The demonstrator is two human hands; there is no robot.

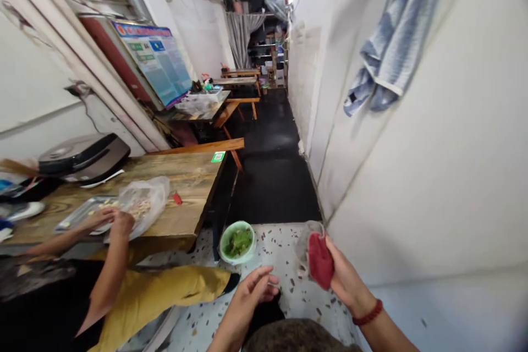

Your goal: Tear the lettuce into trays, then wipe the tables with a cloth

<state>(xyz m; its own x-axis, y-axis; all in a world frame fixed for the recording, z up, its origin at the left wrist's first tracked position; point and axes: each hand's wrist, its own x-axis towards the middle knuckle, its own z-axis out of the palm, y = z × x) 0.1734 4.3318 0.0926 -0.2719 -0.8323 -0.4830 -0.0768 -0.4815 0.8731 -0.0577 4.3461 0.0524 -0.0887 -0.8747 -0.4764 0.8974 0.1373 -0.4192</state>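
Note:
My right hand [346, 278], with a red braided band on its wrist, grips a folded dark red cloth [320, 261] by its right side. Behind the cloth, and touching it in the picture, is a see-through, greyish piece that looks like thin plastic or mesh [306, 239]; I cannot tell whether my hand holds it too. My left hand [258, 289] hovers low in the middle, fingers loosely bent and apart, with nothing in it. Beyond it on the speckled floor stands a pale green bowl [223, 253] of green leaves.
At left a seated person in yellow trousers [177, 289] works at a wooden table [185, 170] with a metal tray [72, 217] and plastic bag [159, 198]. A grey-black appliance [88, 157] stands behind. Towels [396, 60] hang on the right wall. Benches and tables line the aisle's left.

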